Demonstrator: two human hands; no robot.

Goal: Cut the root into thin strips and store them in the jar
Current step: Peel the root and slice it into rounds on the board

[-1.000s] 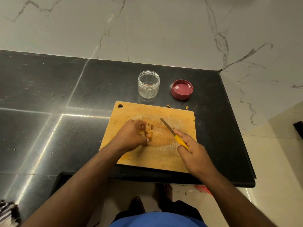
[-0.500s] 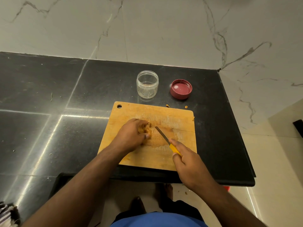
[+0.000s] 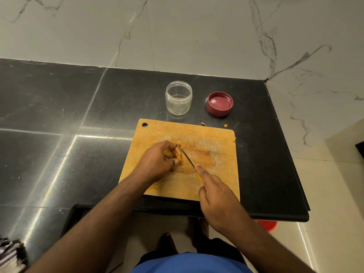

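A knobbly orange-brown root point(image 3: 177, 151) lies on the wooden cutting board point(image 3: 216, 142), near its middle. My left hand point(image 3: 157, 162) is curled over the root and pins it to the board, hiding most of it. My right hand point(image 3: 215, 198) grips a small knife point(image 3: 188, 157) by its yellow handle, with the forefinger along the top. The blade rests against the root's right side. A clear plastic jar point(image 3: 178, 97), with nothing inside, stands open behind the board.
The jar's red lid point(image 3: 219, 103) lies upturned to the jar's right. Small root scraps point(image 3: 203, 124) sit on the black counter point(image 3: 59, 115) by the board's far edge. The counter ends at the right and front; a red object point(image 3: 268, 225) is on the floor below.
The knife has swung left across the board, from well clear of the root to resting against its right side. My left hand has kept its hold on the root.
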